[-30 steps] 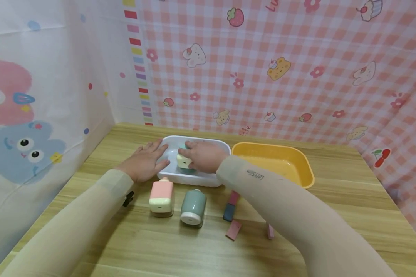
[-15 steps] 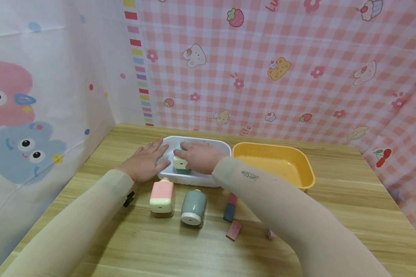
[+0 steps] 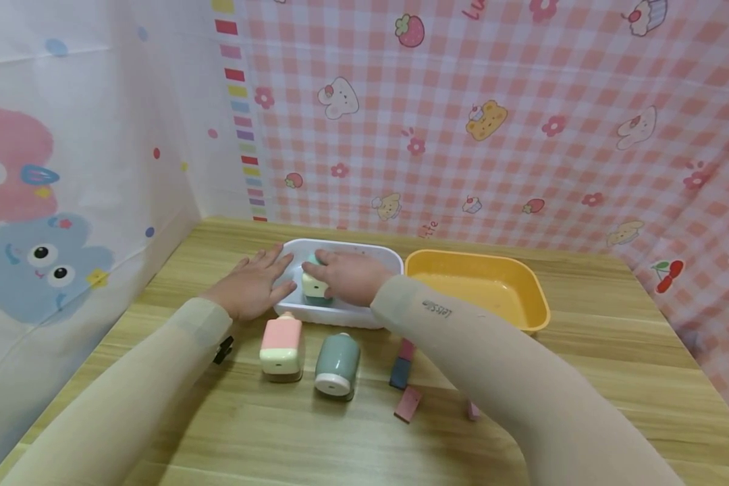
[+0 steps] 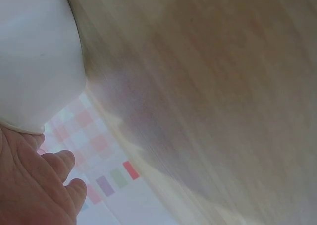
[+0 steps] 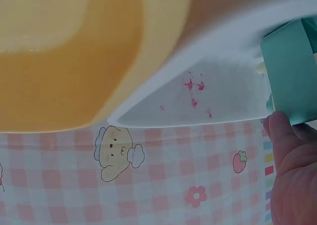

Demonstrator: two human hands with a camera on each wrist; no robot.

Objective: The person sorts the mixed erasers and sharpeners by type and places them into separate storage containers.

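Note:
In the head view my left hand (image 3: 250, 289) rests with spread fingers at the left end of a white tray (image 3: 334, 315). The left wrist view shows its fingers (image 4: 58, 161) by the tray's outer wall (image 4: 42, 61). Inside the tray, my right hand (image 3: 357, 279) grips a small bottle-shaped thing (image 3: 314, 287), pale yellow and teal. Its flat teal side (image 5: 290, 71) appears in the right wrist view, fingers at its edge. In front of the tray lie a pink and pale-green bottle-shaped thing (image 3: 281, 347) and a grey-green one with a white end (image 3: 337, 364).
A yellow tray (image 3: 537, 297) stands right beside the white one. Small pink (image 3: 408, 405) and dark blue (image 3: 400, 372) blocks lie on the wooden table (image 3: 249, 432), partly near the right sleeve. A small black object (image 3: 223, 349) sits by the left wrist. Patterned cloth hangs behind.
My right hand has shifted slightly left inside the white tray, bringing the yellow-and-teal bottle-shaped thing with it, then stayed nearly still. The left hand has kept its place.

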